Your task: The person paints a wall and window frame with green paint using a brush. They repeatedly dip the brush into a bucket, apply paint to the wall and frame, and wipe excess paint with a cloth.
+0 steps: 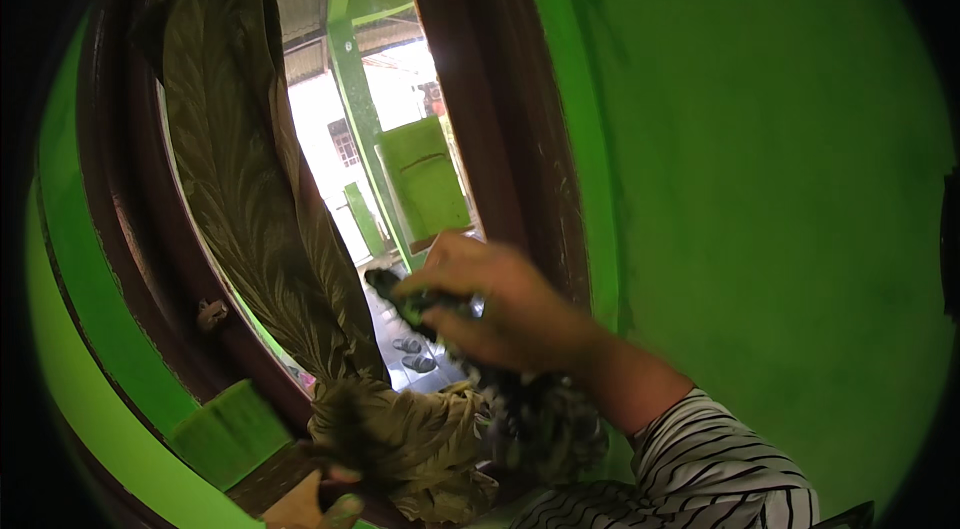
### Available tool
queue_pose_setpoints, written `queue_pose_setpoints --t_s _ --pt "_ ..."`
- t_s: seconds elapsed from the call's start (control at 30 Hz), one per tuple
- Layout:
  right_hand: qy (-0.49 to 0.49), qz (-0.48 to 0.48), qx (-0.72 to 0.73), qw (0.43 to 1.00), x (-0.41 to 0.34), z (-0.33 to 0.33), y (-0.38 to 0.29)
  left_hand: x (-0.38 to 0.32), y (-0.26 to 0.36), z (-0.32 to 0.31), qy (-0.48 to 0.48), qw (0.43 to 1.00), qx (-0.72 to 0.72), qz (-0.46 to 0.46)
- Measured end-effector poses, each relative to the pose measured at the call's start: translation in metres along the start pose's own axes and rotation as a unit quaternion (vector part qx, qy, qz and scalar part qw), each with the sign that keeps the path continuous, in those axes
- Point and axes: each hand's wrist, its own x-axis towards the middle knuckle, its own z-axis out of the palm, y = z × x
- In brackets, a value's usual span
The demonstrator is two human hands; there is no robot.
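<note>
My right hand [510, 300] is raised before the window, its thumb and fingers closed on a dark, mottled item [401, 304] that looks like cloth. A black-and-white patterned bunch [551, 416] hangs below that wrist; whether it belongs to the same piece is unclear. Low at the bottom edge, my left hand [296, 505] shows only in part. Beside it is a dark, blurred shape [360, 424], and I cannot tell whether the hand grips it. An olive leaf-patterned curtain [240, 154] hangs gathered in the window, with its lower end bunched [427, 446] between my hands.
Dark brown wooden frame [510, 116] borders the opening, with a metal catch [212, 313] on its left side. A green wall [772, 191] stands close on the right. A green ledge block [229, 435] juts at lower left. Outside, sandals [418, 362] lie on tiles beside a green post [356, 86].
</note>
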Motion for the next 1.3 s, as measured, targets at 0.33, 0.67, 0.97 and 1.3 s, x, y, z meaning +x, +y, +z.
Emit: queue_pose_setpoints --t_s 0.33,0.67,0.97,1.3 --pt "0.188 0.321 0.227 0.9 -0.067 0.042 -0.025 0.096 -0.026 0.095 -0.163 0.959 -0.006 0.233" --pt "0.179 0.351 0.049 0.918 -0.12 -0.033 -0.038 0.133 -0.027 0.153 -0.153 0.972 -0.087 0.158" --pt "0.145 0.336 0.163 0.916 -0.102 0.009 -0.093 0.121 0.01 0.173 -0.118 0.971 -0.156 0.139" --pt "0.291 0.341 -0.011 0.894 -0.095 -0.003 -0.043 0.176 -0.015 0.157 -0.141 0.979 -0.042 0.145"
